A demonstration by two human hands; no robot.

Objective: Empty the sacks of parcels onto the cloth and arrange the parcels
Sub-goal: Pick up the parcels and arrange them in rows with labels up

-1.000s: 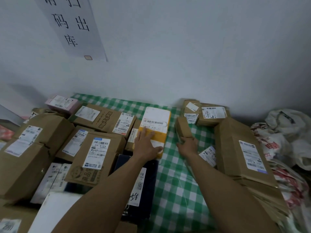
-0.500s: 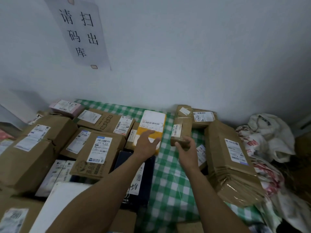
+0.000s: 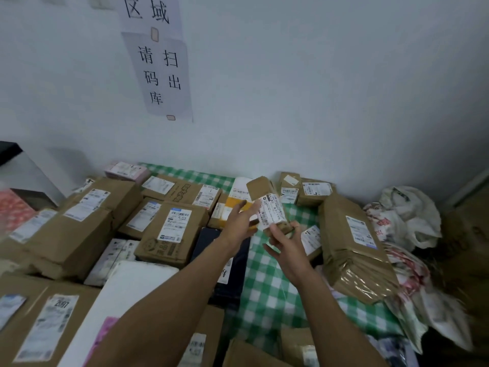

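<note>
A small brown box (image 3: 260, 188) with a white label is lifted above the green checked cloth (image 3: 267, 282). My right hand (image 3: 287, 243) grips its lower end. My left hand (image 3: 238, 223) reaches in from the left with straight fingers that touch the box's side. Behind the hands a white and yellow parcel (image 3: 236, 197) lies on the cloth, partly hidden. A large brown paper parcel (image 3: 349, 242) lies to the right. Several brown cardboard parcels (image 3: 172, 226) fill the left side.
Crumpled white sacks (image 3: 404, 215) with red print lie against the wall at the right. Two small brown boxes (image 3: 307, 189) sit at the back by the wall. A dark flat parcel (image 3: 232, 274) lies under my left forearm. A paper sign (image 3: 161, 75) hangs on the wall.
My right hand has lifted the small brown box off the cloth and tilted it label-up. My left hand has left the white and yellow parcel and moved to the box. The view tilted up.
</note>
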